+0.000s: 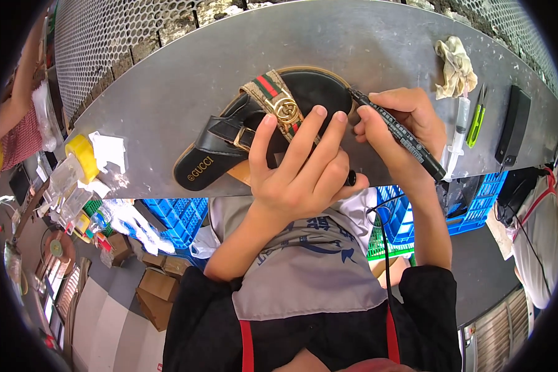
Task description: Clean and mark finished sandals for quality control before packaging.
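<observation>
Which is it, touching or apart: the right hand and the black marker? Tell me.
Touching. The head view shows the right hand gripping the black marker, its barrel pinched between thumb and fingers.

left hand [299,180]: middle of the frame, back facing up, three fingers spread and pointing to the top, thumb to the right | left arm [245,242]: slants up from lower left | right hand [408,130]: right of middle, pinching, fingertips pointing left | right arm [431,232]: goes almost straight up

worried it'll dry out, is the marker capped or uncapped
Uncapped: the marker in the right hand shows its bare, narrow tip at the edge of the sandal.
</observation>
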{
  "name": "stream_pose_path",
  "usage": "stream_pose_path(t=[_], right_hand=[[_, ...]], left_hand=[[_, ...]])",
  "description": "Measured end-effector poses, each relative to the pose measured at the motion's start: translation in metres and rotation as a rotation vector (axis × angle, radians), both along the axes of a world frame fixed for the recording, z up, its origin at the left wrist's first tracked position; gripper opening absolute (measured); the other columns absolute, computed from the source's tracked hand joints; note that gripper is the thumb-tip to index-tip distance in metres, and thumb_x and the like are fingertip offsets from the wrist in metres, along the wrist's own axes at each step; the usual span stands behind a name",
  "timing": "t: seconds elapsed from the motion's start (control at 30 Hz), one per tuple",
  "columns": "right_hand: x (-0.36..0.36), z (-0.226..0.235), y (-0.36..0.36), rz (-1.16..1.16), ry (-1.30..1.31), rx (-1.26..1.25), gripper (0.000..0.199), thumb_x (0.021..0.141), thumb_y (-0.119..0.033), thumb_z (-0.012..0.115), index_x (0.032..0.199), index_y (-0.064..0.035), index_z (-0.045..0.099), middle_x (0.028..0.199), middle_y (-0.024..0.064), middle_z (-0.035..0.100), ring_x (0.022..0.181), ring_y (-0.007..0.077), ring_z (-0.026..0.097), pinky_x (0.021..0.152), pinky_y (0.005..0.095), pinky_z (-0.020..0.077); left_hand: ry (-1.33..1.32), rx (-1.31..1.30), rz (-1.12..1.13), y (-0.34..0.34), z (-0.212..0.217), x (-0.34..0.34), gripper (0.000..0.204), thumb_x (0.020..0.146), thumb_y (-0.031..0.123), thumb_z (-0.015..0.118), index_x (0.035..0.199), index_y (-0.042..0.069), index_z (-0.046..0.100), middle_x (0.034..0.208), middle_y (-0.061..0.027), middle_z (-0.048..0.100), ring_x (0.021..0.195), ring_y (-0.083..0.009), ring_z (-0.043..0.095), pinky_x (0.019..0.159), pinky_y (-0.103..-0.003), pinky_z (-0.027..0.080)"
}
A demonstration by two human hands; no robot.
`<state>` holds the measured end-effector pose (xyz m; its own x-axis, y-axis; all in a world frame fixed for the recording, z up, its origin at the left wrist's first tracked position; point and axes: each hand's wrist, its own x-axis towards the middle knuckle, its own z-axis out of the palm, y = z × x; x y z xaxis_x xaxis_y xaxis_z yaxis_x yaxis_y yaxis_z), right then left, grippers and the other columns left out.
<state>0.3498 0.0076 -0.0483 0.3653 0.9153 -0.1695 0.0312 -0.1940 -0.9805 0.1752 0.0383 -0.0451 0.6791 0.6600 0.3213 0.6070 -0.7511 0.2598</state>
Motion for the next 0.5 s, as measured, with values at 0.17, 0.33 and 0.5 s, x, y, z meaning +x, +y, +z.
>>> stream_pose_path(t=[0.17,0.33,0.5], right_hand=[[-0.0007,-0.0010,0.0010,0.002,0.033,0.012,0.016,0.087,0.001,0.073,0.101,0.0015,0.065,0.089,0.0084,0.071,0.081,0.0094,0.069,0.071,0.0229,0.0551],[-0.0014,0.0013,0.0024,0.000,0.034,-0.005,0.015,0.087,0.001,0.073,0.100,0.0021,0.065,0.089,0.0087,0.071,0.081,0.0104,0.070,0.072,0.0234,0.0561],[0.0004,0.0002,0.0016,0.004,0.022,-0.026,0.014,0.086,0.002,0.073,0.099,0.0023,0.065,0.087,0.0069,0.070,0.080,0.0087,0.068,0.070,0.0226,0.0549]], left_hand=[[-0.011,0.004,0.003,0.0003,0.0008,0.0008,0.044,0.103,0.054,0.044,0.085,0.015,0.056,0.109,-0.0006,0.075,0.110,-0.0217,0.069,0.110,-0.056,0.032],[-0.027,-0.001,0.005,0.0001,-0.0002,0.0006,0.044,0.102,0.054,0.044,0.084,0.015,0.056,0.109,-0.0003,0.075,0.110,-0.0216,0.069,0.110,-0.055,0.031],[-0.022,0.002,0.010,-0.0005,-0.0003,0.0007,0.045,0.102,0.054,0.045,0.083,0.016,0.057,0.109,0.0004,0.075,0.110,-0.0209,0.069,0.110,-0.055,0.031]])
